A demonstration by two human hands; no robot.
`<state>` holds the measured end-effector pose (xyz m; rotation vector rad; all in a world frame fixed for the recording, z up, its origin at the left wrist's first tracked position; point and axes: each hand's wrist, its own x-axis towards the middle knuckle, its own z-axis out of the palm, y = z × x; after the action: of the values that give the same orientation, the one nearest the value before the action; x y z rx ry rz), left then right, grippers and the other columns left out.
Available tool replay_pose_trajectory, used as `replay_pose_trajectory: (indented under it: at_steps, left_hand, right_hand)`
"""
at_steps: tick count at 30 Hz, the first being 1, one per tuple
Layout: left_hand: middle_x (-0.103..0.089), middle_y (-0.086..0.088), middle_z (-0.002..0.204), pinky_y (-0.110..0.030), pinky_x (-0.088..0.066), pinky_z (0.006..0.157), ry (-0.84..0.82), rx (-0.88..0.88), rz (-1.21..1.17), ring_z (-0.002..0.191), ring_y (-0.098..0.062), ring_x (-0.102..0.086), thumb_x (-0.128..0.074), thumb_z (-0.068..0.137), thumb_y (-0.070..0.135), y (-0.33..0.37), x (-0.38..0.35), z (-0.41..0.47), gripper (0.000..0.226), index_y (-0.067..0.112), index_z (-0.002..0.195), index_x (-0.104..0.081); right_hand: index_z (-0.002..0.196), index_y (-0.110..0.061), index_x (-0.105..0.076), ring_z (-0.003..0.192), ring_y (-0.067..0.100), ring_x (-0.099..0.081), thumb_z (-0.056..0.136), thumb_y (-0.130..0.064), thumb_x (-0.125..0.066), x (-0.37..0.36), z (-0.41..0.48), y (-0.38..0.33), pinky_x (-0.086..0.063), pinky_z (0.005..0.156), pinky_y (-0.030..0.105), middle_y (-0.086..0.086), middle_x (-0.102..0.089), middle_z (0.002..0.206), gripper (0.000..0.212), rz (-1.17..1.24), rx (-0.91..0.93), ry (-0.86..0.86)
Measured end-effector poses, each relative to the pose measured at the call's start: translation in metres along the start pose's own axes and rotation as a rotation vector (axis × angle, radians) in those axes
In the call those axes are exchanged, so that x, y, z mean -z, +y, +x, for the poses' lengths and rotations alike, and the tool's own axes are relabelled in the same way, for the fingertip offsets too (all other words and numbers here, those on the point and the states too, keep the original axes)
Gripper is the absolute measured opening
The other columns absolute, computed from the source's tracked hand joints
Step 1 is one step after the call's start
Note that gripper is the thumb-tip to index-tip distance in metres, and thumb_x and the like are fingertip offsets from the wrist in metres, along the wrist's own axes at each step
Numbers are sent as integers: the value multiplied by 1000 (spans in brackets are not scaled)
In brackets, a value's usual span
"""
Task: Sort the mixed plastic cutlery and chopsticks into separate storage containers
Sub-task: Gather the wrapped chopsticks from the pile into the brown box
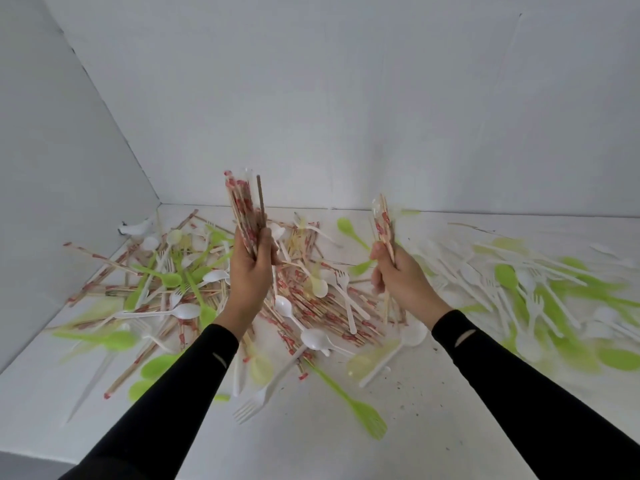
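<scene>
Your left hand (250,271) gripping a thick chopstick bundle (244,211) upright, your right hand (401,278) gripping a thinner chopstick bunch (382,223), hands apart above the mixed cutlery pile (304,299), white table (433,427).

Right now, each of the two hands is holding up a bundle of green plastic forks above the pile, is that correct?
Not quite. In the head view the left hand and right hand each hold up a bundle of chopsticks, not green forks, above the pile.
</scene>
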<state>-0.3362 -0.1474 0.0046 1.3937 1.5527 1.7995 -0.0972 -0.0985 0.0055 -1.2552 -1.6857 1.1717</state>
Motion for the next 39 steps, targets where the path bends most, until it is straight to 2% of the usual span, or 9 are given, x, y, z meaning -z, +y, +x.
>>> replay_pose_trajectory:
  at_steps: [7,11,14,16,20,24,27,30,39]
  left_hand:
    - [-58,2,66,-25,-42,57,123,144,79,57,-11,-53,-55,96,43,-26,13,-11,42,3,85,-59]
    - [-63,-3,70,-20,-48,59,133,184,18,61,-8,-59,-57,98,29,-32,9,-23,27,3,92,-64]
    - [-70,1,77,-19,-51,69,107,182,69,73,-7,-66,-60,97,25,-39,10,-28,25,1,97,-66]
    - [-72,3,82,-18,-52,73,79,203,74,80,-7,-68,-63,94,27,-47,11,-31,26,2,102,-68]
    - [-62,10,66,-12,-44,53,65,276,171,56,2,-57,-65,91,36,-68,8,-42,38,6,114,-66]
    - [-72,8,85,-33,-58,71,75,296,115,79,-15,-71,-58,96,33,-82,7,-41,27,12,113,-60]
    - [-69,-2,73,-26,-54,63,17,328,167,65,-15,-69,-55,99,26,-85,3,-40,10,16,99,-59]
    - [-69,1,70,-24,-48,61,-18,363,337,65,-10,-66,-57,98,32,-92,1,-39,15,26,85,-57]
    - [-68,3,69,-23,-47,59,-8,371,392,67,-9,-65,-57,98,34,-98,0,-36,19,24,82,-58]
  right_hand:
    - [83,-19,-46,59,14,-43,102,-35,-48,-56,8,15,-32,55,26,-4,-46,71,24,-410,57,-245]
    - [126,-16,-53,89,26,-64,101,-26,-46,-78,21,19,-46,68,34,5,-67,101,28,-726,168,-361]
    - [141,-25,-45,92,24,-65,101,-25,-45,-85,28,23,-42,67,30,2,-68,105,40,-897,201,-418]
    - [135,-25,-46,83,22,-64,100,-27,-48,-85,32,27,-43,63,29,0,-67,96,35,-913,174,-356]
    - [119,-17,-43,59,14,-49,98,-27,-51,-68,42,38,-31,47,28,-6,-52,74,24,-796,31,-154]
    - [99,-15,-46,68,18,-50,98,-39,-49,-48,47,49,-32,52,28,-3,-51,81,24,-813,-54,-137]
    - [79,-20,-41,73,21,-49,93,-44,-52,-37,50,59,-38,61,32,1,-48,90,30,-786,-115,-254]
    - [76,-23,-41,75,21,-52,90,-41,-58,-29,51,64,-39,62,32,0,-48,87,28,-806,-119,-379]
    - [85,-22,-46,72,17,-51,92,-40,-54,2,59,65,-34,56,27,-6,-51,79,21,-829,-167,-359]
